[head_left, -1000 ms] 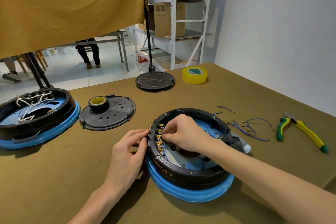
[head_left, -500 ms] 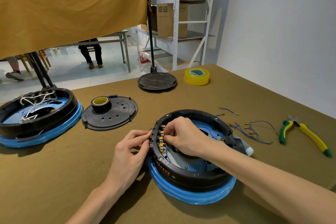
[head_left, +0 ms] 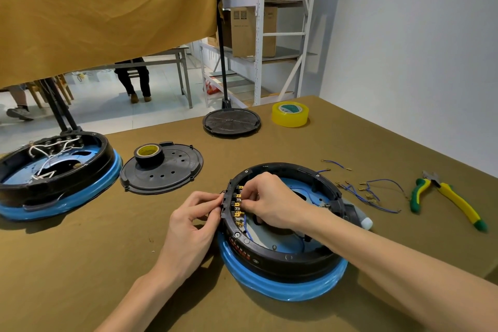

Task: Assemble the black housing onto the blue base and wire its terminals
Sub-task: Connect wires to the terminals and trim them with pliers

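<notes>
The black housing is already sitting on the blue base at the near centre of the olive table, so the work in hand appears to be the wiring. The left hand is bracing the outside of the housing's left wall, its fingers curled and pinching the rim beside the terminal strip, probably to steady it. The right hand is reaching over inside the ring, fingertips drawn together on one of the brass terminals, apparently seating a connector; whether a wire is pinched there I cannot tell. Spare blue wires and the pliers are lying to the right, within reach. Compared with a second ago, both hands are holding nearly the same grip, while the view is sitting slightly differently.
</notes>
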{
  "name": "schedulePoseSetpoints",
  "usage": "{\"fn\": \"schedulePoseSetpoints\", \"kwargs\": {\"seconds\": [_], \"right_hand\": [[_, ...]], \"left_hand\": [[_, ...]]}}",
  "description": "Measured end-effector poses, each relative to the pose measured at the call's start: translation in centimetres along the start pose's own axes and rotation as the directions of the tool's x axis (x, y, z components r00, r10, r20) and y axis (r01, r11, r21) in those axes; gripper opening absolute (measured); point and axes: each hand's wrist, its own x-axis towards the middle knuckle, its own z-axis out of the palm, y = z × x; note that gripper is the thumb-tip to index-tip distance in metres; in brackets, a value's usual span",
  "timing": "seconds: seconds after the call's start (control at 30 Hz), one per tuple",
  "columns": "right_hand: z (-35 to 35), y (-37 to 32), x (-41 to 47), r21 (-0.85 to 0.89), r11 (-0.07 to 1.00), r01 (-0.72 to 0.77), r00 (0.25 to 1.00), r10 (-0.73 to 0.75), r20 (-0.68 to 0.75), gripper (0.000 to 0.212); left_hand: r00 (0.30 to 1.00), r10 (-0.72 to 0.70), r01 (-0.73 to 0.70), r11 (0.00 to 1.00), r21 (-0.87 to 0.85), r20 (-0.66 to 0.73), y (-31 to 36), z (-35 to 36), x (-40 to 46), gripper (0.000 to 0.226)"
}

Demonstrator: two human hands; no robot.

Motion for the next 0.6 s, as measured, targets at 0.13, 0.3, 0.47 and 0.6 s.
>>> {"fn": "schedulePoseSetpoints", "kwargs": {"seconds": [0.13,0.3,0.47,0.6], "right_hand": [[0.14,-0.09,-0.06,-0.014,1.000,0.001,1.000,-0.001,-0.003,0.012],[-0.10,0.01,-0.20,0.008,1.000,-0.019,1.000,0.019,-0.001,0.012],[-0.11,0.16,-0.34,0.052,0.998,-0.033,0.999,0.033,0.007,0.013],[-0.24,0.01,-0.31,0.041,0.999,-0.022,1.000,0.021,0.011,0.014]], "left_hand": [[1.000,0.003,-0.003,1.000,0.001,-0.002,-0.01,0.02,-0.09,0.034],[1.000,-0.006,0.006,1.000,-0.003,0.007,-0.42,-0.07,-0.01,0.030],[0.999,-0.009,0.009,1.000,-0.001,0.043,-0.46,-0.48,-0.02,0.030],[1.000,-0.006,0.006,1.000,-0.004,0.018,-0.40,-0.05,-0.07,0.030]]}}
